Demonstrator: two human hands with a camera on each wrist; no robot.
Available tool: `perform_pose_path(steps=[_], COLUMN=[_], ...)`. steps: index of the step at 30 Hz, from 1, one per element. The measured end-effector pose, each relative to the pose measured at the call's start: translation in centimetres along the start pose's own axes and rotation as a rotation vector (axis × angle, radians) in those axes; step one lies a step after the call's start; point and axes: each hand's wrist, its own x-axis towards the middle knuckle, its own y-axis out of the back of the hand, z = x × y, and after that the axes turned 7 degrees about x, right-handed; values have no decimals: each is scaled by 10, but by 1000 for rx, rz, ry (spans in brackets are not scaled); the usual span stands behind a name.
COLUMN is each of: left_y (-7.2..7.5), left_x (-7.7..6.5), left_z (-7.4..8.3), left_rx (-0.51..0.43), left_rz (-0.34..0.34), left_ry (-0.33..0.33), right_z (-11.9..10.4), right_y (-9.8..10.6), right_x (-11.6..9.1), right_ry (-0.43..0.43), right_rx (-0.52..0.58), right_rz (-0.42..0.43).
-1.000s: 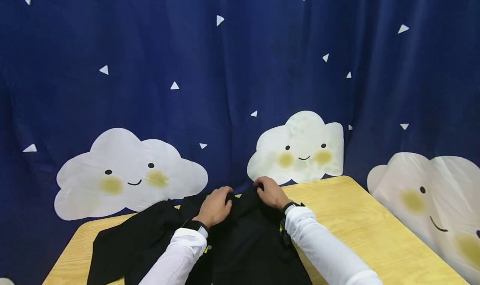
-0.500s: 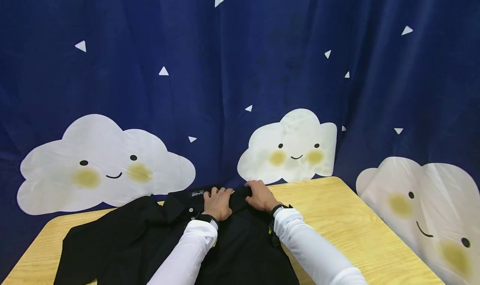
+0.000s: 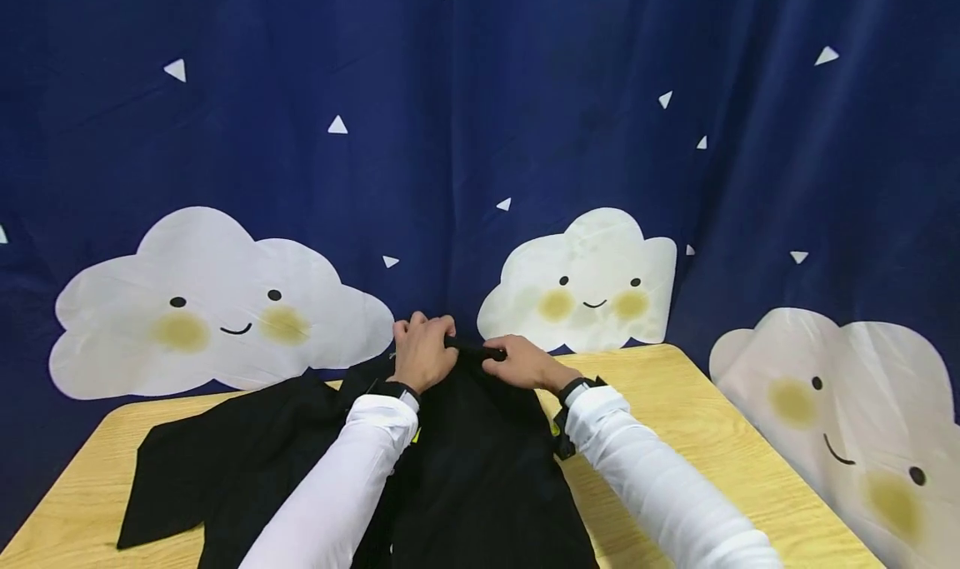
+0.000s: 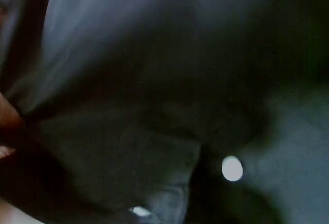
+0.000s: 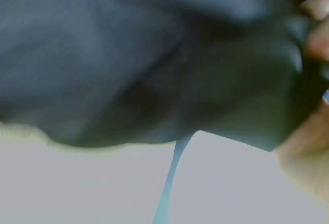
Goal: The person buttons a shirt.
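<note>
A black short-sleeved shirt (image 3: 480, 461) lies on a wooden table, its right part folded over in the head view. My left hand (image 3: 422, 354) grips the upper edge of the folded part, near the collar. Across from it, my right hand (image 3: 525, 362) pinches the same edge between thumb and fingers. A narrow band of cloth stretches between the two hands, raised at the table's far side. One sleeve (image 3: 168, 477) spreads flat to the left. Close up in the left wrist view, the dark cloth shows a pale button (image 4: 232, 168). Fingers (image 5: 318, 41) hold the cloth at the right wrist view's edge.
The wooden table (image 3: 660, 419) extends to the right of the shirt. Behind its far edge hangs a dark blue curtain (image 3: 420, 136) with white triangles and smiling clouds (image 3: 225, 302). Each wrist wears a dark band below a white sleeve (image 3: 645, 461).
Both hands have lifted the shirt's upper edge, the left hand rising most. The cloth between them is now drawn into a band. The head view has also shifted.
</note>
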Motion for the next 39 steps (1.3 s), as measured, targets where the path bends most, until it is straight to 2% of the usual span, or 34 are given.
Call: perform_pose_path(steps=[4,7,9,12,16,21,25,28,31,34,36,39], left_y=[14,19,20,18,13,7,-1,-5,-6,-6,-4,0], left_x=[8,7,4,5,7,10,9,5,1,0,-2,-4], left_z=[3,0,-2,-1,1,9,14,12,9,5,2,-5], left_rx=[-11,-4,-4,-5,5,-1,-4,-9,-37,-88,-133,-191], left_rz=[35,33,23,12,35,69,62,9,-49,-86,-85,-54], left_ry=[4,27,34,25,29,36,56,66,51,19,4,12], right_z=[9,16,19,25,27,30,37,48,61,71,75,78], right_y=[22,37,48,70,99,123,125,116,108,102,99,95], right_x=[-14,-29,-38,-54,-76,-100,-113,-116,-121,-126,-128,-127], right_ry=[-149,-219,-238,-256,-311,-381,-457,-512,-546,-559,-568,-589], right_rx=[93,92,90,84,94,232,344,354,263,111,30,-34], right_rz=[-171,-243,-257,-234,-200,-181,-180,-172,-146,-98,-63,-10])
